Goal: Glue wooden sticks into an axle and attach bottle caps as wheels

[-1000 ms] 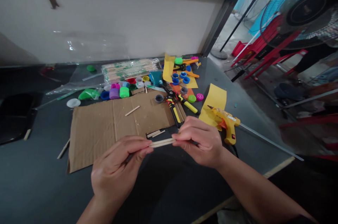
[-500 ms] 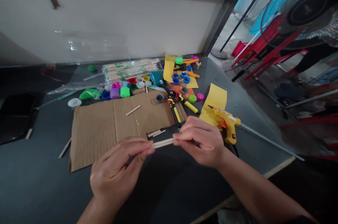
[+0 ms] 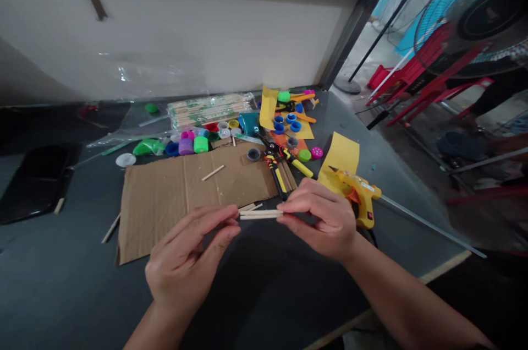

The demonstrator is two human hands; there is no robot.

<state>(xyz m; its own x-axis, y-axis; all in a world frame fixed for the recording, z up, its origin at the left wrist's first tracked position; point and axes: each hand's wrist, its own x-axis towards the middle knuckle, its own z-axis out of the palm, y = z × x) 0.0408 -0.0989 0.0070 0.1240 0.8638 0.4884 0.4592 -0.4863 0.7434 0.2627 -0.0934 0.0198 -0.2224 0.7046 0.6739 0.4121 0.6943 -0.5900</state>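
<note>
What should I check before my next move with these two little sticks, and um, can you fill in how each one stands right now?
1. Right hand gripping both sticks: ok, pinched at their right ends.
2. Left hand closed on them: not ok, its thumb stands off from its fingers.
3. Left ends flush: cannot tell, too small.
4. Glue gun set down: ok, lying partly over the yellow paper.
5. Glue gun hot: cannot tell.
6. Pliers out of your hands: ok, lying on the cardboard.

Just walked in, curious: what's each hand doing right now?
Right hand: closed, holding thin pale sticks.
Left hand: open at their other ends; contact unclear.
</note>
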